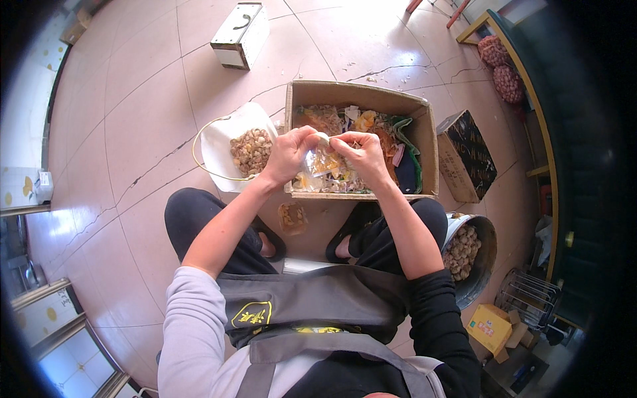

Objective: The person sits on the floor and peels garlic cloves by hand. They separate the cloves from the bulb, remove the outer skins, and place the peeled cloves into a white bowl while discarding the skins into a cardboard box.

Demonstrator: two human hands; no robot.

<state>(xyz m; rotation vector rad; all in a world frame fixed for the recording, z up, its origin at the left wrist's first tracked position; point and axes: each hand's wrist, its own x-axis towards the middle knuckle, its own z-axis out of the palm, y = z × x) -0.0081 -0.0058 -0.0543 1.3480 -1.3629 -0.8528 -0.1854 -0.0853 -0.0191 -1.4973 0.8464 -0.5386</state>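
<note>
My left hand [291, 155] and my right hand [366, 155] meet over an open cardboard box [361, 92]. Between their fingertips they pinch a pale garlic clove [323, 138]. Garlic skins [323, 118], crumpled wrappers and a clear plastic bag [318, 164] lie in the box below. Left of the box, a white plastic bucket [215, 161] with a wire handle holds unpeeled garlic cloves [252, 151]. On the floor between my feet sits a clear plastic tub [292, 230] with several pale cloves in it.
At my right knee a metal bucket [490, 248] holds garlic bulbs [463, 251]. A dark printed carton [465, 156] stands right of the box, a white handled case [241, 37] ahead. Mesh sacks [507, 83] rest by a green-topped table [572, 174]. A yellow carton [490, 328] sits lower right.
</note>
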